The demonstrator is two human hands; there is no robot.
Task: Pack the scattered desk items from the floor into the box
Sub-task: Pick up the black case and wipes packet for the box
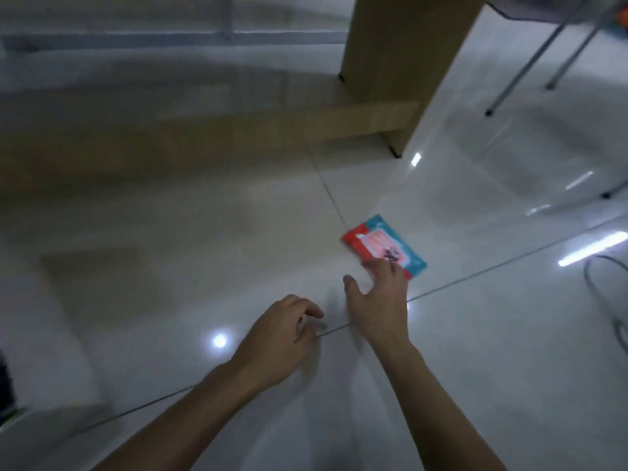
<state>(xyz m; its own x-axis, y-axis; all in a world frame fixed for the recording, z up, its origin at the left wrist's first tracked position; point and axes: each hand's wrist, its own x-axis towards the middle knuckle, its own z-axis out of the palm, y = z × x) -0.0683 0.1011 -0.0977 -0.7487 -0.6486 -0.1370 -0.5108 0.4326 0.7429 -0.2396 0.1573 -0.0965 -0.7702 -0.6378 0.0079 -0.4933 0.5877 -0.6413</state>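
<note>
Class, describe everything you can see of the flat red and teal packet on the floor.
The flat red and teal plastic packet looks soft and rectangular, with a pale pink panel printed on top; the print is too blurred to read. It lies flat and skewed on the glossy white tiled floor, beside a grout line. The right hand's fingertips reach its near edge.

I see a glossy white tiled floor (204, 266) carrying a flat red-and-teal packet (384, 244), the wooden desk (401, 62) base, thin metal chair legs (530, 62) and a grey cable (608, 300) at right.
</note>
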